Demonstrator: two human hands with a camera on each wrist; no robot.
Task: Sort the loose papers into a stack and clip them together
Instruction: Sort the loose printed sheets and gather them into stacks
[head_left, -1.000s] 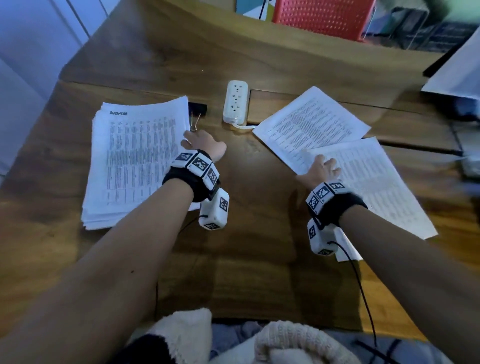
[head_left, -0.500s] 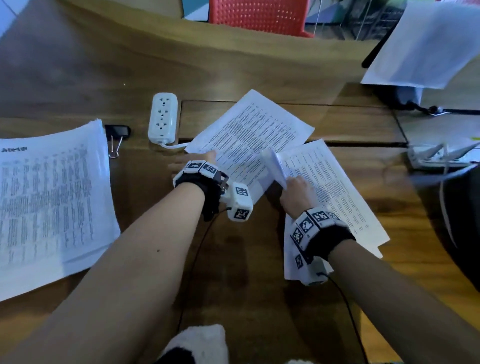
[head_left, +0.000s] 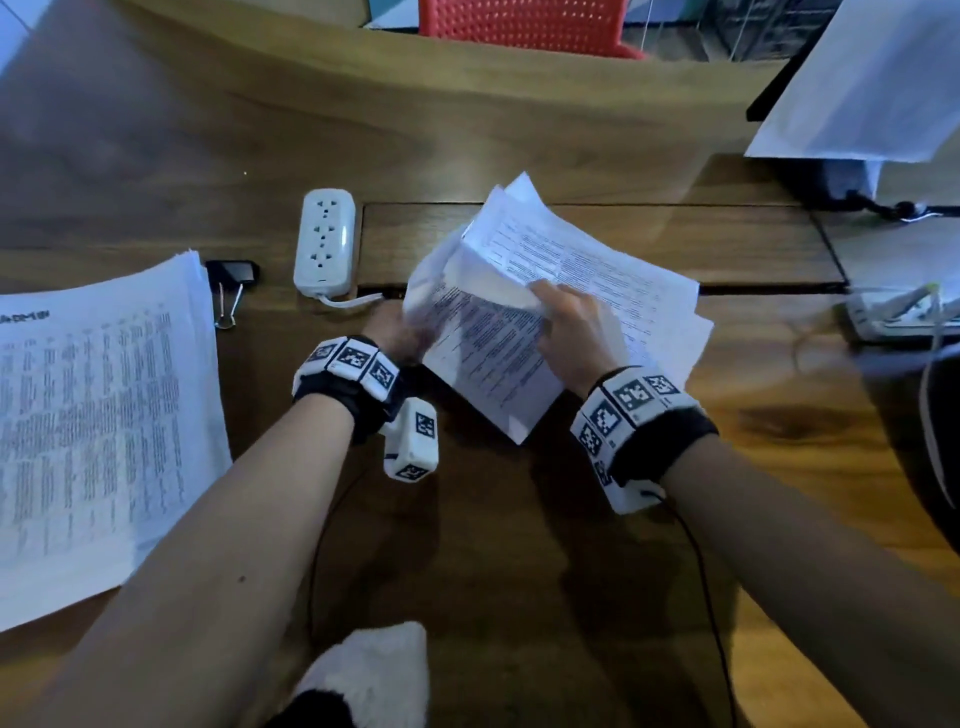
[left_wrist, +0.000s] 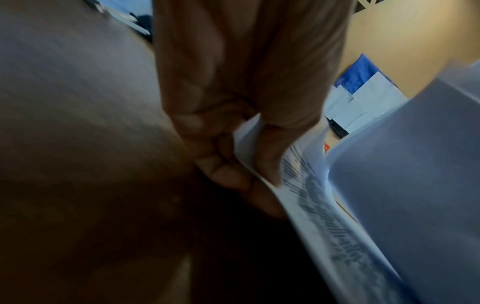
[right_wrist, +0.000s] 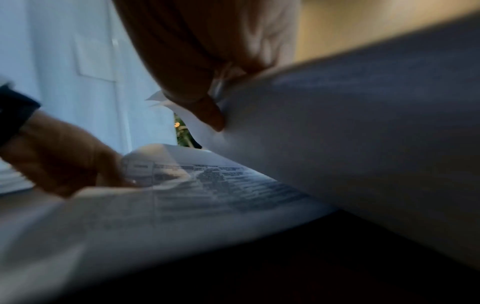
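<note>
Several loose printed sheets are bunched together above the wooden desk, between both hands. My left hand pinches the left edge of the lower sheets, thumb on top. My right hand grips the upper sheets, which curl upward. A thick stack of printed papers lies flat at the left. A black binder clip with silver handles rests just past the stack's far right corner.
A white power strip lies behind the left hand, its cord running right. A second power strip with cables sits at the right edge. White paper hangs at the upper right. A red chair stands beyond the desk.
Both hands left the desk's middle and moved onto the two spread sheets at the right. The sheets, flat before, are now gathered and lifted in both hands. The view shifted right.
</note>
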